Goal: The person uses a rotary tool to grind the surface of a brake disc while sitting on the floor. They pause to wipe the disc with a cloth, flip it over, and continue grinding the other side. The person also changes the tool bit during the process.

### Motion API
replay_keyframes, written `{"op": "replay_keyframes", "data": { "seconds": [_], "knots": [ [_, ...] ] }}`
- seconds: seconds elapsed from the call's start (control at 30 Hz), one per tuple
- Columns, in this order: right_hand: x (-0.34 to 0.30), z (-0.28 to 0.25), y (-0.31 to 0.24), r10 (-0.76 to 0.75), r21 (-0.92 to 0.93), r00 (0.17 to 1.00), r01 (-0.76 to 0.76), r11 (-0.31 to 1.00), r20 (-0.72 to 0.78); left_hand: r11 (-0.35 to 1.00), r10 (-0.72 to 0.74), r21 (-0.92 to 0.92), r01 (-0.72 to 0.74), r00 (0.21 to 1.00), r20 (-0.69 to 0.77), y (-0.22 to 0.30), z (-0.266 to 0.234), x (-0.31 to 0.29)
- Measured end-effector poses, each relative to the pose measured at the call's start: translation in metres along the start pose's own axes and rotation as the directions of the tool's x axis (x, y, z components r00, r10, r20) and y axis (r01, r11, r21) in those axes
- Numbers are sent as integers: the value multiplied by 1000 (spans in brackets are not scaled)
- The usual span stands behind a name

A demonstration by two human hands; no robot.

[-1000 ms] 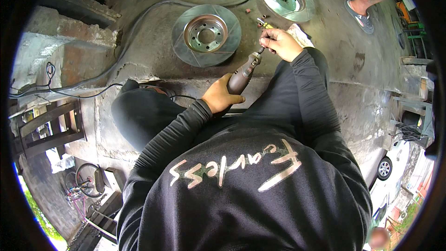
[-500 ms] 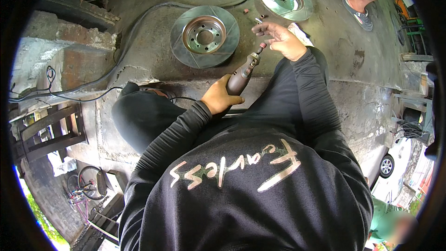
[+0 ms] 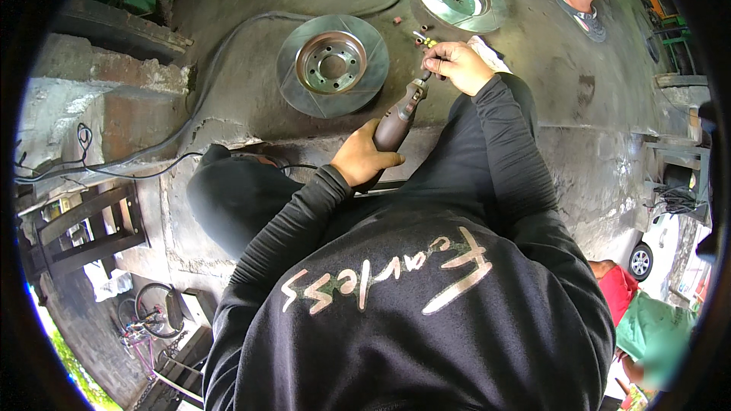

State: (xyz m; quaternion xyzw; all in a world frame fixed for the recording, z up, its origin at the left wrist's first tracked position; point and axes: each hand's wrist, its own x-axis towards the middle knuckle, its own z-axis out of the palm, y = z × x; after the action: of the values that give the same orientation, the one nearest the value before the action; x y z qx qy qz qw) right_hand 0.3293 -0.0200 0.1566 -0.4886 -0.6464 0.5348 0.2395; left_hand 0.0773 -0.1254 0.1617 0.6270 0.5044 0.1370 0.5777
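My left hand [image 3: 365, 156] is wrapped round the dark body of a handheld rotary grinder [image 3: 396, 123], whose nose points away from me. At that nose, the thumb and fingers of my right hand [image 3: 461, 68] close round the grinder's tip and hide its red end. Just beyond these fingers are a small yellow piece [image 3: 431, 43] and a few small bits [image 3: 424, 28] on the floor. Left of the grinder lies a slotted brake disc [image 3: 365, 80], flat with its hub face up.
A second brake disc [image 3: 487, 15] lies farther off, by a white cloth [image 3: 487, 53]. A black hose [image 3: 221, 49] curves across the concrete floor. Another person's sandalled foot [image 3: 582, 15] stands at the far right. A person in a green shirt [image 3: 651, 327] is at the lower right.
My right hand has come down from hovering with spread fingers to pinch the grinder's tip. The grinder has stayed nearly in place. At the lower right, red clothing has come into view.
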Motion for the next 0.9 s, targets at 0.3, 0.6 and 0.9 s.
{"op": "replay_keyframes", "data": {
  "seconds": [0.3, 0.6, 0.9],
  "knots": [
    [-9, -3, -19, -71, 189, 997, 70, 979, -1, 886, 1, -453, 95, 978, 208, 0, -7, -2],
    [-9, 8, -24, -150, 474, 989, 135, 870, -7, 859, 25, -510, 52, 989, 144, -11, -8, -12],
    [-9, 2, -15, -184, 456, 982, 143, 879, 48, 923, 10, -383, 44, 990, 139, -14, -2, -7]
  ]
}}
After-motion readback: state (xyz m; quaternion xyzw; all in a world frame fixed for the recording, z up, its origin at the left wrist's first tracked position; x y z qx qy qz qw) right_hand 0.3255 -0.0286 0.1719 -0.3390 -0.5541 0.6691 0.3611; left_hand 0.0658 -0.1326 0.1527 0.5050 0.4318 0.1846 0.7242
